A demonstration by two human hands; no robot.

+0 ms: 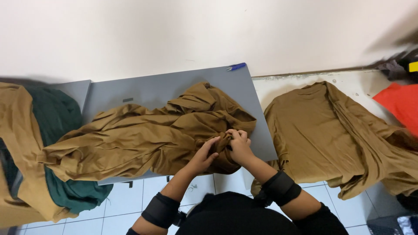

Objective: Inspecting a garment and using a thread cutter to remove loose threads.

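Note:
A crumpled brown garment [143,137] lies spread across a grey table [174,85]. My left hand [203,156] presses into its bunched folds near the table's front edge, fingers curled into the cloth. My right hand [238,146] grips a gathered knot of the same fabric just beside the left. Black bands wrap both of my forearms.
A second brown garment [326,130] lies on the floor to the right, by the wall. A red cloth [402,104] sits at the far right. Dark green and tan cloths [39,143] hang at the left. A blue pen [236,66] rests on the table's far corner.

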